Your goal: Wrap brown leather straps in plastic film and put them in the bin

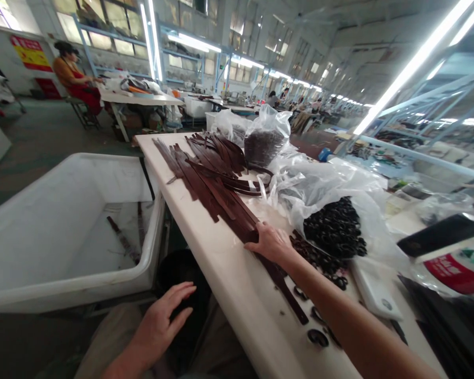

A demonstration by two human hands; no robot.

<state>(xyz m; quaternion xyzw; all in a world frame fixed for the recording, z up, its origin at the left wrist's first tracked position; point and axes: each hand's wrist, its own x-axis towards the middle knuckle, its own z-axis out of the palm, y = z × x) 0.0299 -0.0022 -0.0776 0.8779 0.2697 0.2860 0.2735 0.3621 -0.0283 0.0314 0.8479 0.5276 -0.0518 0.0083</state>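
My right hand (272,242) lies on the near end of a pile of long dark brown leather straps (209,173) spread across a white worktable (237,284); its fingers are curled over the strap ends. My left hand (164,316) hovers below the table edge over my lap, fingers stretched and apart, holding nothing. Just right of my right hand, an open clear plastic bag (339,195) spills dark metal rings (335,226) onto the table. A few loose rings (318,337) lie beside my forearm.
A large white plastic tub (63,231) stands left of the table with a few straps inside. A second bag of dark parts (265,139) sits at the far end. A white box (379,295) lies at right. A person sits at a distant table (73,76).
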